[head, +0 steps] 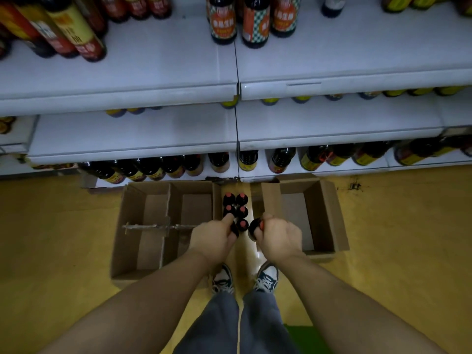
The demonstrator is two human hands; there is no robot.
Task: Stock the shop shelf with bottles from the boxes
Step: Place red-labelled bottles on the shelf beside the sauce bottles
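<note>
Viewed from head height, looking straight down in front of the shelf unit (127,134)

State of left hand (213,237): closed round the top of the left-hand bottle (234,232), fingers curled about its neck, index finger stretched forward and ending just beside the next red cap. Cap of this bottle hidden under the hand.

State of right hand (277,237): closed round the neck of the right-hand bottle (252,229), thumb and fingers wrapped, red cap showing at the thumb. Not possible to tell whether lifted or resting on the floor (63,238).

Both held bottles dark, at the near end of the bottle cluster (242,209): five more dark red-capped bottles, upright, in two rows, close together. Located in the gap between the left box (134,226) and the right box (329,215), just in front of the bottom shelf (332,171).

Both boxes of brown cardboard, open at the top, on the yellow floor; left box split by cardboard dividers (167,213).

On the bottom shelf: row of dark shelved bottles (153,171) with yellow and red labels, directly behind the boxes. On the top shelf (332,54): bottles with checked labels (255,24) in the middle, bottles with yellow labels (74,34) at the left.

Below the hands: two laced shoes (267,277) and grey trouser legs (214,323)
</note>
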